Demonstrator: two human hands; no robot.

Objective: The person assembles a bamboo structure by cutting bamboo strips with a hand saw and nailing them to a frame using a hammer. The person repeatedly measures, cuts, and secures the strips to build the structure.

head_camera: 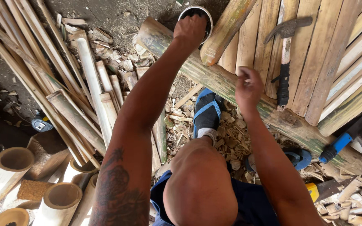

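Left hand [190, 29] reaches into a small round white-rimmed container [195, 16] on the ground, fingers curled over its rim; its dark inside is hidden, so the contents cannot be told. Right hand [248, 86] hovers, fingers pinched together, just above the long bamboo pole [231, 83], near a hammer [285, 54] lying on split bamboo slats [315, 62]

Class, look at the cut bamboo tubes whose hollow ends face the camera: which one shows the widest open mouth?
The tube at the far left. Its round opening is larger than that of the tube below it or the bottom-corner tube.
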